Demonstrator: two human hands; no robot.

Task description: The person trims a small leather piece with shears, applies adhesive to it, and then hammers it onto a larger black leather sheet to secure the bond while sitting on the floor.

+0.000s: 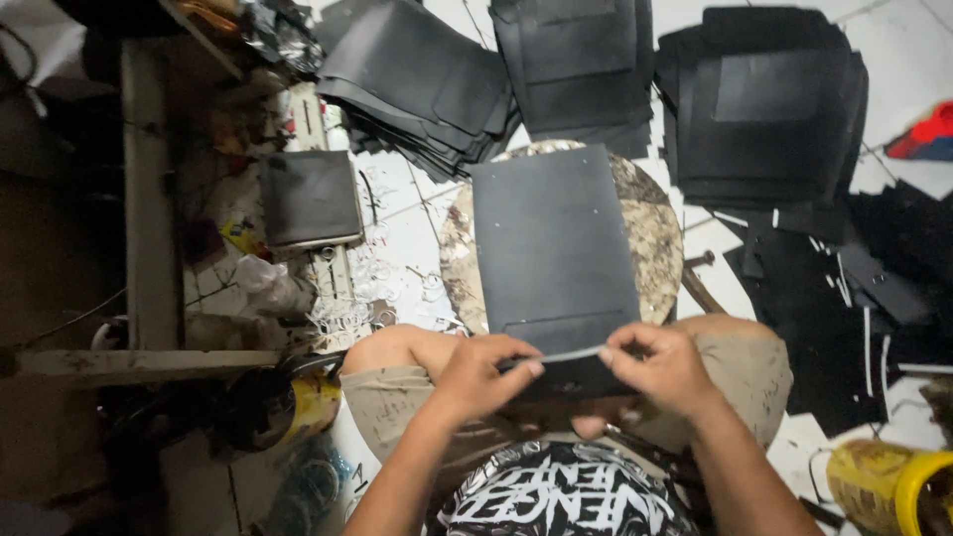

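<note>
Two hands, left hand (483,377) and right hand (660,365), pinch the near edge of a black sheet (554,248) lying across the round stone slab (655,238); folding seems underway, needing even pressure next.

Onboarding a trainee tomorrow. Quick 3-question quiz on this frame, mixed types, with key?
1. True or false: both hands pinch the near edge of the black sheet.
2. What lies under the sheet? A) round stone slab B) metal tray C) wooden board
3. Fill in: the yellow can sits at the person's ___ side.

Key:
1. True: left hand and right hand both grip it.
2. A: the slab.
3. Right.
</note>
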